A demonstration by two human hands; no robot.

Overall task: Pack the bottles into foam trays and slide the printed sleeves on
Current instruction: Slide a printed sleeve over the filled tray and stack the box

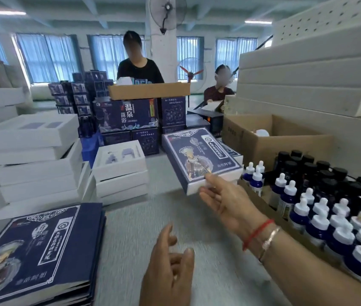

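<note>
Right hand reaches forward over the grey table, fingers straight and relaxed, fingertips touching the near end of a sleeved box; thumb lies on the printed top near the white foam edge, nothing curled round it. The box wears its dark blue printed sleeve with a figure in costume, white tray end showing at the near side; it sits tilted, its far end on other boxes. Red cord and thin metal bangle on the right wrist. Left hand hovers low at centre, fingers loosely bent, holding nothing, well apart from the box. Near left: stack of flat printed sleeves, same blue design. Behind them, stacks of white foam trays; a smaller stack at centre, top tray with cut-outs visible. Right side: shallow cardboard tray of blue dropper bottles with white caps, and behind these a group of dark bottles with black caps. An open carton stands beyond them, foam sheets piled above. Far end of table: stacked blue printed cartons. Two persons beyond, one standing, one seated.
</note>
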